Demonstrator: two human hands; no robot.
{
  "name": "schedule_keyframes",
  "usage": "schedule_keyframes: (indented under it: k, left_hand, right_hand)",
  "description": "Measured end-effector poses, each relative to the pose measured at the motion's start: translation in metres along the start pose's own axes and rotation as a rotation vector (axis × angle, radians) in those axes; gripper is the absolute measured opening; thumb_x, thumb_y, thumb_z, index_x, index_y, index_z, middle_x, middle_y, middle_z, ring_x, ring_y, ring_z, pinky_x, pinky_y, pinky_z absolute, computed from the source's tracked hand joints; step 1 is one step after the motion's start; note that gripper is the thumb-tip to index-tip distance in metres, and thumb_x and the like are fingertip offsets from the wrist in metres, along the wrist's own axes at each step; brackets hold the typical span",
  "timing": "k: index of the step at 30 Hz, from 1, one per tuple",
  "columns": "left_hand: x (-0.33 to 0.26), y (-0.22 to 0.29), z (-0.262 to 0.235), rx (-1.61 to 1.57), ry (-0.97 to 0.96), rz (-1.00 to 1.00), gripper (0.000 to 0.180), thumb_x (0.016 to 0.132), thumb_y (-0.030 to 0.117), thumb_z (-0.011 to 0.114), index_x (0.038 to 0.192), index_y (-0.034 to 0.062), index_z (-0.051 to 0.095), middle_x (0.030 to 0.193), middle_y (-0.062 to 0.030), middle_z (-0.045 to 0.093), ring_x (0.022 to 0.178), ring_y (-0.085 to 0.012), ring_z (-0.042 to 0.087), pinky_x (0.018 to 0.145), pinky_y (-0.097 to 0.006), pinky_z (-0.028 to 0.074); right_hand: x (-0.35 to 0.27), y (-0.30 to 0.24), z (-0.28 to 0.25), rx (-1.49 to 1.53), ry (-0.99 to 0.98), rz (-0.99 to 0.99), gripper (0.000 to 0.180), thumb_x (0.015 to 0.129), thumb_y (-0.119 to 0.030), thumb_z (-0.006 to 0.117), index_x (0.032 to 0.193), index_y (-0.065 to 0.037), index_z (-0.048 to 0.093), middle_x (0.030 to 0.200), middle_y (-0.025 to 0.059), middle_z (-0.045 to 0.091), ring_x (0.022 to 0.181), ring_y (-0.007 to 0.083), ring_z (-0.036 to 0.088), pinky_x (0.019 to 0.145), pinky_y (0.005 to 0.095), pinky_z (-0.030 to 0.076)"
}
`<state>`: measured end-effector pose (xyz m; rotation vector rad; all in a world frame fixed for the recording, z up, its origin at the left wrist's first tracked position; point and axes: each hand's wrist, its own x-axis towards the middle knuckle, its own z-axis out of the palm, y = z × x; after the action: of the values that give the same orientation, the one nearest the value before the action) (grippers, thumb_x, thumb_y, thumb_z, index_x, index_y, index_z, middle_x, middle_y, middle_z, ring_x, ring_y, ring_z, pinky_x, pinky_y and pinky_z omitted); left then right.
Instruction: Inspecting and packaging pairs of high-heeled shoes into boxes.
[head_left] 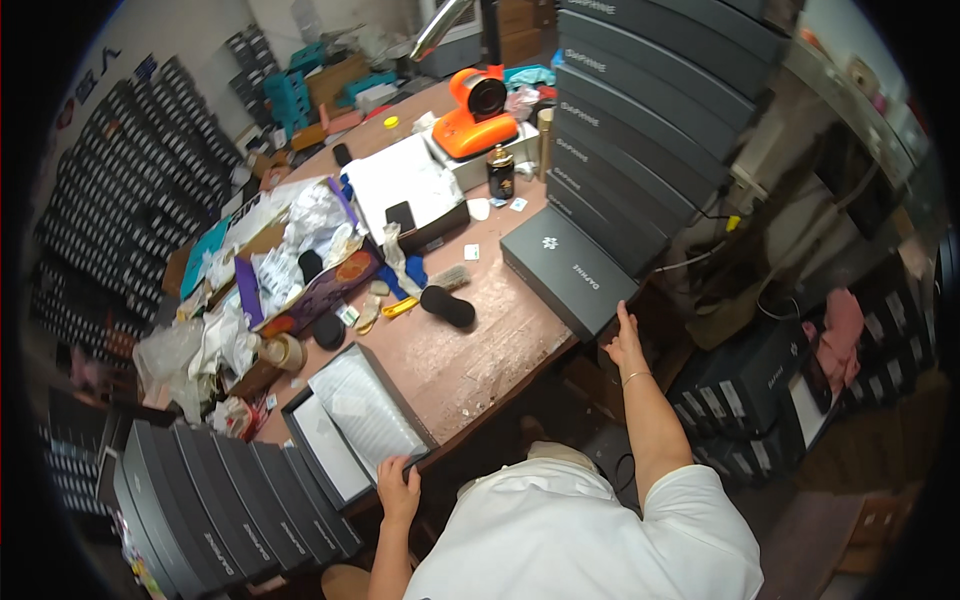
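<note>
Open box [362,420] (white paper inside) under left hand [398,487]

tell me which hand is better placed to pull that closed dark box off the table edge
Right, probably. The right hand already touches the near corner of the closed dark box, while the left hand rests on the open box far across the table.

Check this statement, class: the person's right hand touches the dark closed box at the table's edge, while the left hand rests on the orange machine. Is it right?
Not quite. In the head view the left hand rests on the open box near the table's edge, not the orange machine. The right hand does touch the dark closed box.
</note>
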<state>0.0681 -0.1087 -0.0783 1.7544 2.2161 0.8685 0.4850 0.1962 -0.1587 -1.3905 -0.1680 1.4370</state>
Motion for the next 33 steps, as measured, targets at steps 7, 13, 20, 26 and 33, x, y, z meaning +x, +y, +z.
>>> schedule_keyframes:
  k: [7,13,20,26,33]
  left_hand:
    - [0.054,0.104,0.066,-0.419,-0.102,-0.172,0.032,0.082,0.015,0.070,0.109,0.0001,0.062,0.104,-0.0174,0.062,0.094,-0.0313,0.063,0.084,-0.035,0.050]
    - [0.060,0.139,0.122,-0.725,-0.436,-0.376,0.086,0.085,0.038,0.070,0.145,-0.0030,0.025,0.140,-0.0236,0.039,0.126,-0.0308,0.045,0.099,-0.036,0.043]
    - [0.073,0.098,0.116,-1.265,-0.316,-0.942,0.101,0.086,0.046,0.066,0.147,-0.0036,0.001,0.148,-0.0206,0.023,0.133,-0.0293,0.034,0.107,-0.045,0.031]
    - [0.121,0.024,0.091,-1.272,-0.072,-0.896,0.063,0.090,0.015,0.062,0.139,-0.0054,0.028,0.135,-0.0206,0.044,0.123,-0.0265,0.045,0.104,-0.036,0.036]
    - [0.128,0.013,0.078,-1.285,-0.146,-0.970,0.063,0.087,0.017,0.066,0.136,-0.0069,0.034,0.127,-0.0190,0.052,0.119,-0.0242,0.048,0.099,-0.035,0.039]
  right_hand:
    - [0.035,0.017,-0.016,-0.068,-0.247,0.095,0.067,0.079,-0.055,0.067,0.130,-0.015,0.049,0.126,0.0059,0.053,0.112,0.0248,0.052,0.089,0.0448,0.045]
    - [-0.069,0.000,-0.076,0.006,-0.432,0.285,0.065,0.086,-0.046,0.063,0.134,-0.006,0.045,0.133,0.0093,0.052,0.122,0.0276,0.049,0.104,0.0429,0.040]
    - [-0.129,0.060,-0.015,-0.177,-0.604,0.475,0.078,0.084,-0.027,0.070,0.144,-0.015,0.022,0.138,0.0090,0.039,0.128,0.0273,0.039,0.106,0.0495,0.036]
    - [-0.149,0.100,0.058,-1.009,-0.877,0.292,0.030,0.090,-0.023,0.065,0.107,0.000,0.060,0.097,0.0081,0.065,0.090,0.0236,0.064,0.081,0.0355,0.052]
    - [-0.086,0.102,0.134,-1.370,-0.697,-0.626,0.057,0.086,-0.040,0.064,0.116,0.009,0.057,0.105,0.0269,0.063,0.096,0.0357,0.061,0.084,0.0387,0.048]
